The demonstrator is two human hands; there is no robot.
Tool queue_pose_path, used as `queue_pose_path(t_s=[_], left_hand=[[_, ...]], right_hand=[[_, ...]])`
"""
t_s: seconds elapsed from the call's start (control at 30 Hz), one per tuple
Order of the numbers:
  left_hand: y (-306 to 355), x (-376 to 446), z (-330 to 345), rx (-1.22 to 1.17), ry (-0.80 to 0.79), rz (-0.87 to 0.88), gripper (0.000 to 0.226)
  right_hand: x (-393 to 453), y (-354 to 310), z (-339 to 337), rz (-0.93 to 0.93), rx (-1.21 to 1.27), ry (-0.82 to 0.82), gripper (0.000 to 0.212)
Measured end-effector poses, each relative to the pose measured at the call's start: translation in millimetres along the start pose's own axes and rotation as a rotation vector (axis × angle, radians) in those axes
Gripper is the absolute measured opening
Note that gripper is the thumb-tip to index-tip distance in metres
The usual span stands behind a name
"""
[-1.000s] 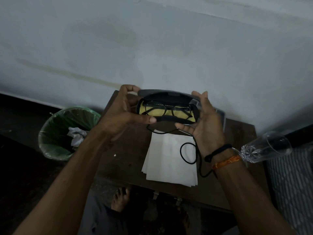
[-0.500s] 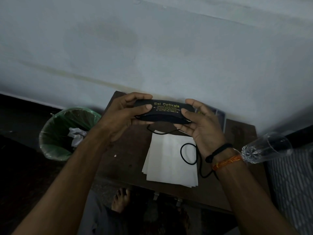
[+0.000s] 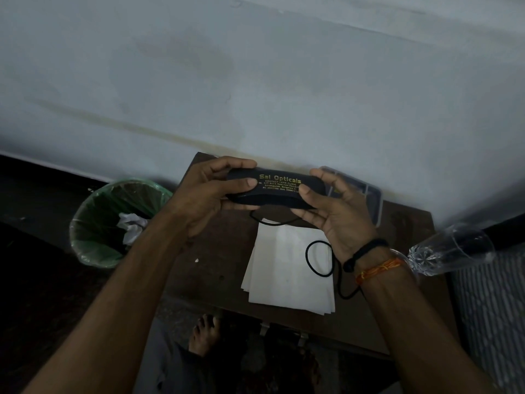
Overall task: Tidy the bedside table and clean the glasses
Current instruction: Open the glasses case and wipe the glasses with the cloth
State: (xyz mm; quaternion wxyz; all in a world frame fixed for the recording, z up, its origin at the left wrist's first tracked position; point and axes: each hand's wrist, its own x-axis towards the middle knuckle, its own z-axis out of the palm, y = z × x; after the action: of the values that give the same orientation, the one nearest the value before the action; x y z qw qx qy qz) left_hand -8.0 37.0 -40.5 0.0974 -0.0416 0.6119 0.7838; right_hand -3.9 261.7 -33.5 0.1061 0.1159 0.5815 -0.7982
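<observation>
Glasses case (image 3: 277, 189) closed, gripped both ends: left hand (image 3: 207, 194), right hand (image 3: 335, 214).

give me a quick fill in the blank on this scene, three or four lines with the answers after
1. Both hands hold the black glasses case, which is ____.
2. The gold name printed on its lid reads Sai ____.
3. The crumpled paper lies inside the ____ bin.
4. The black cord loops across the white ____ on the table.

Missing words: closed; Opticals; green; paper
</observation>
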Motion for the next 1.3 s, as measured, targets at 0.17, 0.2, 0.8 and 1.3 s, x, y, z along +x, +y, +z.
queue_pose_path(t_s=[0.17,0.2,0.8,1.3], left_hand=[[-4.8,1.1,-10.2,0.336,-0.024,0.174,0.064],[-6.0,2.5,-12.3,0.38,-0.022,0.195,0.067],[-42.3,13.8,-50.0,0.808,0.541,0.208,0.058],[-51.8,26.2,-51.1,1.175,0.379,0.021,0.066]], right_hand=[[3.9,4.8,6.0,-0.02,0.037,0.029,0.051],[5.1,6.2,7.2,-0.025,0.03,0.035,0.051],[3.1,7.5,0.3,-0.174,-0.274,0.126,0.027],[8.9,49.2,0.8,-0.278,-1.436,-0.259,0.043]])
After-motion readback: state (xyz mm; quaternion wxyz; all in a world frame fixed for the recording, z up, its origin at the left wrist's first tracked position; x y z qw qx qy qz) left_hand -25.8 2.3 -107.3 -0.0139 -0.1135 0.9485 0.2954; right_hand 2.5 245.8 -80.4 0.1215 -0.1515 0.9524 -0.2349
